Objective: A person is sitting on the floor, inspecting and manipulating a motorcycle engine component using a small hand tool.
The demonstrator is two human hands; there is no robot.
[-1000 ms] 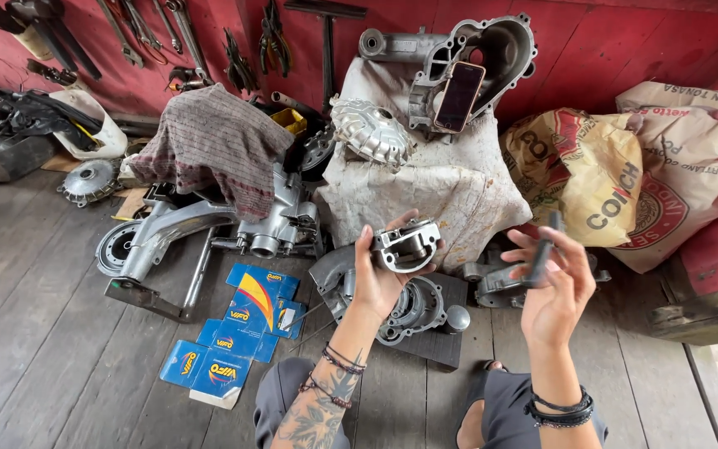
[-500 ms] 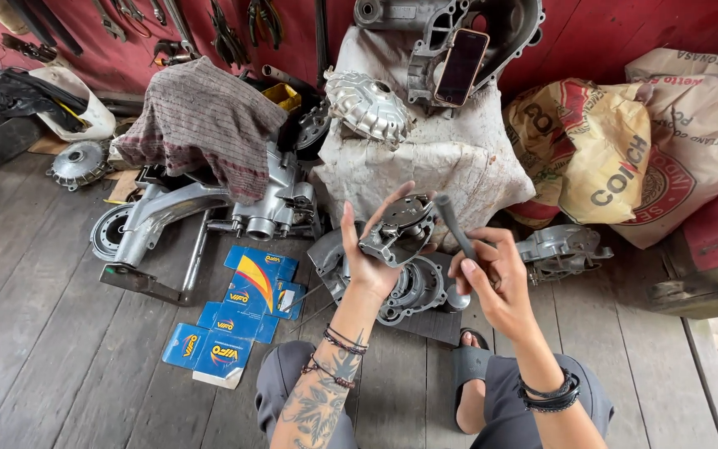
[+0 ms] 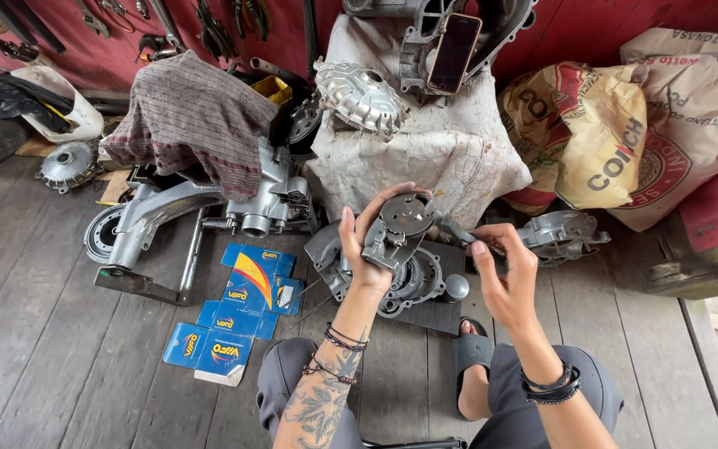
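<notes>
Grey wooden plank floor (image 3: 35, 366); red wall (image 3: 592, 21) hung with tools (image 3: 226, 17); daylight.

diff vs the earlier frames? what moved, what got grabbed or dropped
The right hand, out to the side a second ago with a dark tool, has swung in; the tool's end now meets the small metal housing. The left hand kept its grip on that housing throughout, only turning it slightly. Nothing was let go. The blue boxes, engine parts on the floor and sacks lie as before.
</notes>
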